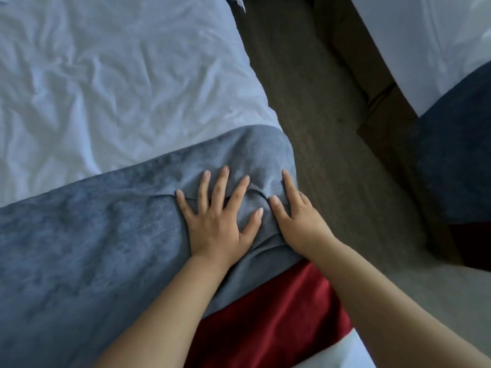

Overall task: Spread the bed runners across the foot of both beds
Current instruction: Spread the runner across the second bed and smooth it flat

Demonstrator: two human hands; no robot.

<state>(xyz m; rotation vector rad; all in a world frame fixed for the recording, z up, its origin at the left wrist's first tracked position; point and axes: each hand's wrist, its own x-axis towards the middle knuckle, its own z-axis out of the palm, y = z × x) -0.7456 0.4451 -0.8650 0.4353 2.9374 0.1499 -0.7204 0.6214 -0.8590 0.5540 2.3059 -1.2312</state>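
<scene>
Pressing grey runner onto white bed beside brown floor, left hand and right hand lie splayed.

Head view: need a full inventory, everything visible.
near bed's white bedding: 1, white, left and top
grey runner: 1, blue-grey, across the near bed, over its right edge
red fabric: 1, dark red, bottom centre, beside the grey runner
floor: 1, brown-grey, between the beds
far bed: 1, white bedding, top right
bed base: 1, brown, under the far bed
dark runner: 1, navy, over the far bed's edge; red patch below it
left hand: 1, flat on the grey runner, fingers spread
right hand: 1, on the grey runner at the bed's edge
</scene>
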